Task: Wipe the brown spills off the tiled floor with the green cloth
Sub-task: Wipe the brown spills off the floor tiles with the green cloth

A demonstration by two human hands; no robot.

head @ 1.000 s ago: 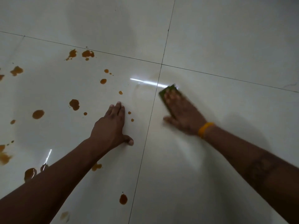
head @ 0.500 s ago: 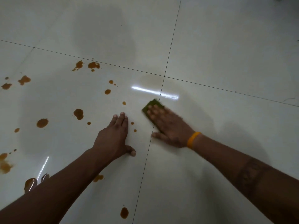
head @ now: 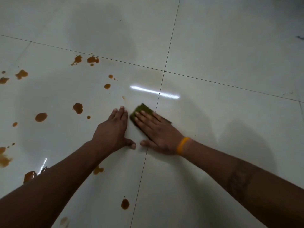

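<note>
Looking down at glossy pale tiled floor (head: 213,46). Nearest, bottom: one brown spill (head: 125,204) sitting just left of the vertical grout line (head: 143,170), faint smear at bottom-left edge. Left arm crossing over more spills low left, partly hiding a dark blot (head: 29,176). Right-hand tile near the camera showing bare, arm lying across it.

Mid frame: left hand (head: 113,132) pressing flat on floor, fingers straight and together, thumb splayed right, holding nothing. Right hand (head: 158,134) lying flat on cloth (head: 141,109), fingers straight and spread, pressing it down, not curling round it. Yellow band (head: 182,145) sitting on right wrist. Thumbs nearly touching, apart by a sliver, just left of the grout line. Cloth sitting mostly on the left tile, just beside left fingertips, far corner poking out past right fingertips, right edge reaching the grout line; rest hidden under palm.

Left of hands: scattered spills spreading across the left tile out to frame's left edge, small drop (head: 88,117) near left hand, bigger blots further left. Tiny streaked drop (head: 123,97) lying just beyond left fingertips.

Farther: light glare (head: 154,92) streaking across the grout line, faint brownish film around the four-tile corner (head: 164,71). Two blots near the cross grout line. Far tiles and right tiles showing bare.
</note>
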